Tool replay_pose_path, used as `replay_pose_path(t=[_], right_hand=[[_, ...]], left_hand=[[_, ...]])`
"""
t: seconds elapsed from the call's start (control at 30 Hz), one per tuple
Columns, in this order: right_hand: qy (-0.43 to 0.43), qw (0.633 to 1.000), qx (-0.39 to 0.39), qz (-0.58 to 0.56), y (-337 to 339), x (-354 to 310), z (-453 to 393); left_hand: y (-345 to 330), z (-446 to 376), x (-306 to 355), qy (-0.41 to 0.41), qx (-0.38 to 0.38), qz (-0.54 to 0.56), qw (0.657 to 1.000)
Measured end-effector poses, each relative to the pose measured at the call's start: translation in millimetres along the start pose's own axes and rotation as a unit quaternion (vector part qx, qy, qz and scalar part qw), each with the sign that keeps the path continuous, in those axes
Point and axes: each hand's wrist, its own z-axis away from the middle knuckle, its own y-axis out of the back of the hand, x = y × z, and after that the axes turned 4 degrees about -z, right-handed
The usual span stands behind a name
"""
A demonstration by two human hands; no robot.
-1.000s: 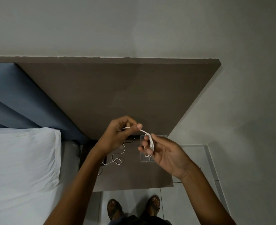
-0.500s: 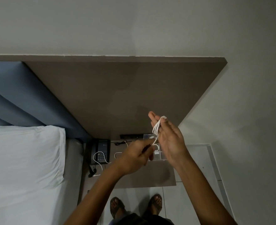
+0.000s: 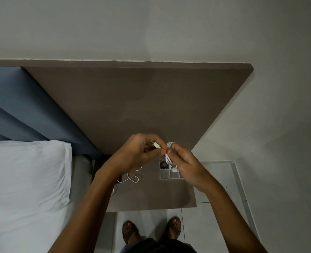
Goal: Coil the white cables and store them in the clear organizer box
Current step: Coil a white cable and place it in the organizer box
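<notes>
Just below the middle of the frame, both hands meet above a brown bedside table (image 3: 151, 201). On the right, the right hand (image 3: 185, 161) has a white cable (image 3: 169, 152) wound in several loops around its raised fingers; the loops show at the fingertip near the top and hang down the near side of the hand. Its fingers are curled closed about the coil. Left of it, the left hand (image 3: 138, 154) is pinched shut on the cable's free end — a small white plug (image 3: 156, 145) sticks out between thumb and forefinger, pointing toward the coil and nearly touching it.

Lower down, on the tabletop and partly hidden behind the right hand, lies the clear organizer box (image 3: 169, 173), divided into small compartments. One upper-left compartment holds something dark and round, possibly a coiled item, though it is too small to tell. Left of the box, a second white cable (image 3: 131, 178) lies loose on the table in a loop, its far end hidden under the left wrist.

At the left of the frame a white pillow (image 3: 26, 176) rests on a bed against a blue headboard (image 3: 23, 110). At the bottom centre, two sandalled feet (image 3: 151, 230) stand on pale floor tiles — toes pointing at the table
</notes>
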Motion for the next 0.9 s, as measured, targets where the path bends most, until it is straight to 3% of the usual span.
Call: replay_pose_path(t=[0.23, 0.5, 0.9], right_hand=[[-0.029, 0.992, -0.056, -0.111, 4.3, -2.4, 1.0], [-0.038, 0.966, -0.175, -0.184, 8.3, -8.2, 4.4], [-0.042, 0.927, -0.206, -0.312, 16.4, -18.6, 1.6]], left_hand=[[-5.4, -4.2, -10.1, -0.002, 0.057, 0.139, 0.989], [8.0, -2.6, -9.8, 0.016, -0.030, 0.164, 0.986], [-17.2, -5.5, -20.6, 0.035, 0.029, 0.342, 0.938]])
